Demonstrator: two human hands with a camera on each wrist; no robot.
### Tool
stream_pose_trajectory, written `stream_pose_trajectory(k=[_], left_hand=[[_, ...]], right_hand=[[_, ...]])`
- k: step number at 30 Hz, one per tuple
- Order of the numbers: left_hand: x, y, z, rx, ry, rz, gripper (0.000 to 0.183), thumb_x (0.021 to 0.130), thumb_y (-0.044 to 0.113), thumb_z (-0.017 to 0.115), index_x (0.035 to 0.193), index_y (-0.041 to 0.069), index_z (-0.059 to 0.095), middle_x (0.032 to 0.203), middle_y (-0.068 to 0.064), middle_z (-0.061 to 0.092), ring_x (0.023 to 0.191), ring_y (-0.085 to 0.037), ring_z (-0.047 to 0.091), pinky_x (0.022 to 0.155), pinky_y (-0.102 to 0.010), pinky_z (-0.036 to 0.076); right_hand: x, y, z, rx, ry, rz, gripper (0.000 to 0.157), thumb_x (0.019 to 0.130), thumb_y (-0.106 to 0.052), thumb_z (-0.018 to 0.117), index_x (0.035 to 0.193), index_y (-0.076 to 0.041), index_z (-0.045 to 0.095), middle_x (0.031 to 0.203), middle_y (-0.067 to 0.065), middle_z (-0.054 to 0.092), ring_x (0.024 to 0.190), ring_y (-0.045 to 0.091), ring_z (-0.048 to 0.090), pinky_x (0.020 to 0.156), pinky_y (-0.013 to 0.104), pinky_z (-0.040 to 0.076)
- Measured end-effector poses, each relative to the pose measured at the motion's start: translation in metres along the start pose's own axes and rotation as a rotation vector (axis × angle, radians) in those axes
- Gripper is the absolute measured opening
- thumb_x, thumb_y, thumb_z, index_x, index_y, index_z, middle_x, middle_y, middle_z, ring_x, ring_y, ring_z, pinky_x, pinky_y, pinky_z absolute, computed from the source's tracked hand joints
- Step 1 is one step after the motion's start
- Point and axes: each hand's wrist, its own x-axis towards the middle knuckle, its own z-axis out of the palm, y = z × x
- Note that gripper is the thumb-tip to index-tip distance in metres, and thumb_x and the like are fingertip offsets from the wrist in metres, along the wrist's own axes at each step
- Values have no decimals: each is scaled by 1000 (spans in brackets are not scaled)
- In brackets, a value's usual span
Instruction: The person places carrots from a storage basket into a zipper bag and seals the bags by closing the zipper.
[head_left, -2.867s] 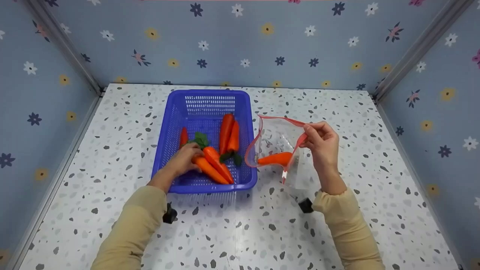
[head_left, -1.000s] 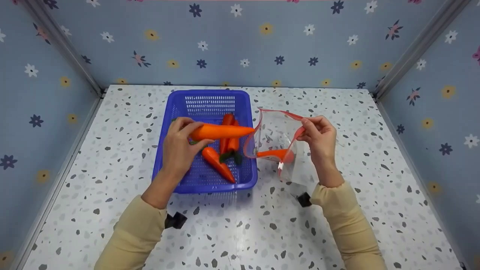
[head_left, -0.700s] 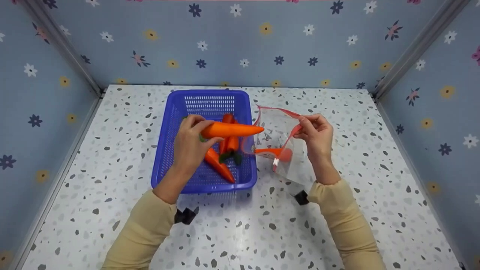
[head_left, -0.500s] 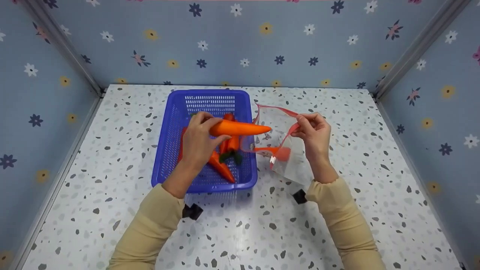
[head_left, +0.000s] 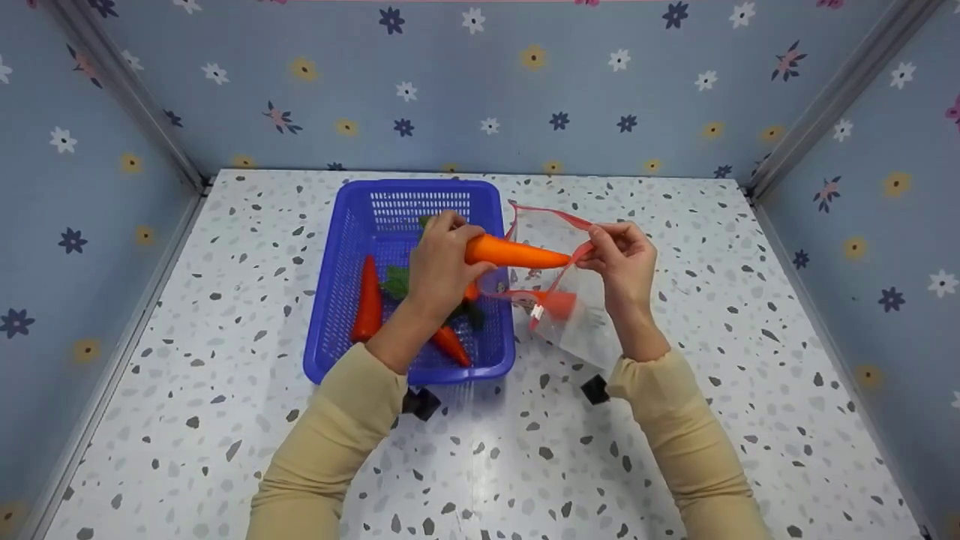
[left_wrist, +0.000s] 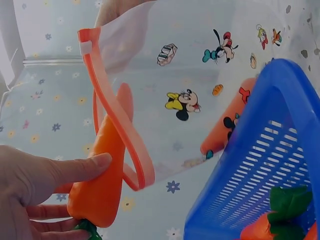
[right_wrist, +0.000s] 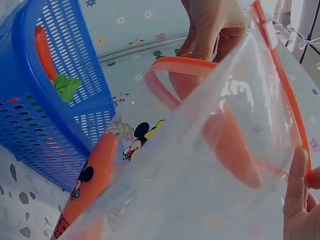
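Just to the right of the left hand (head_left: 439, 264), we see an orange carrot (head_left: 525, 255) extending away from the fingers, grasped by its thick end, its leafy top (left_wrist: 89, 229) back against the palm side. Across from it, the right hand (head_left: 625, 262) pinches the red strip (left_wrist: 131, 137) that edges the mouth of a clear bag (left_wrist: 160, 125); the mouth gapes toward the left hand, and the carrot's tip lies inside it, close to the right hand's fingers. Below and to the left of the right hand, a second carrot (head_left: 557, 304) lies within the bag. Beneath the left hand we note the blue basket (head_left: 480, 373), and to that hand's left a red-orange carrot (head_left: 367, 307) in it. We judge the chief hazard to be the mouth itself: held open by one pinch, it could narrow or fold if that pinch slackened, and the carrot would then miss the opening. Should the tip press on the strip or the far film, it might drag the strip from the right hand's fingers. Were the mouth to dip, the second carrot could slide out; the leafy top, too, might snag on the strip.
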Motion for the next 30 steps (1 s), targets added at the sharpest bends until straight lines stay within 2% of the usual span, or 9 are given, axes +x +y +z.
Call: stream_pose_trajectory(k=[7, 12, 15, 19, 25, 30], left_hand=[[6, 11, 7, -16, -53, 4, 34, 71, 23, 74, 99, 5, 68, 96, -9, 49, 92, -22, 44, 80, -31, 46], [8, 16, 14, -54, -84, 3, 30, 74, 14, 72, 101, 5, 67, 93, -9, 51, 87, -21, 48, 80, -27, 45], [8, 18, 16, -77, -90, 2, 28, 76, 12, 70, 103, 5, 67, 92, -9, 52, 85, -19, 50, 79, -25, 45], [6, 15, 19, -138, -43, 19, 23, 79, 13, 67, 100, 4, 67, 90, -8, 55, 83, -18, 52, 78, -24, 46], [1, 4, 23, -268, 57, 71, 16, 81, 12, 65, 92, 1, 68, 82, -8, 59, 74, -17, 55, 68, -24, 47], [-3, -11, 28, -316, 85, 38, 16, 81, 12, 64, 91, -1, 67, 83, -10, 62, 75, -17, 56, 68, -28, 48]], right_hand=[[2, 0, 2, -23, 16, 7, 12, 83, -5, 60, 89, 5, 55, 74, 16, 54, 52, 20, 57, 53, 29, 52], [3, 1, 2, -21, 22, -1, 12, 83, -4, 60, 89, 5, 56, 74, 14, 55, 53, 20, 57, 53, 29, 52], [4, 1, 2, -10, 21, -9, 11, 83, -4, 60, 88, 5, 56, 74, 18, 54, 52, 20, 57, 52, 28, 51], [3, 2, 2, -5, 18, -24, 9, 83, -2, 59, 87, 5, 56, 73, 18, 53, 51, 19, 56, 50, 28, 51], [2, 3, 1, -23, 20, -22, 10, 83, -4, 60, 88, 4, 56, 72, 15, 54, 51, 19, 56, 51, 28, 51], [1, 3, 0, -13, 18, -26, 9, 83, -3, 59, 88, 4, 56, 72, 15, 54, 50, 19, 57, 51, 28, 51]])
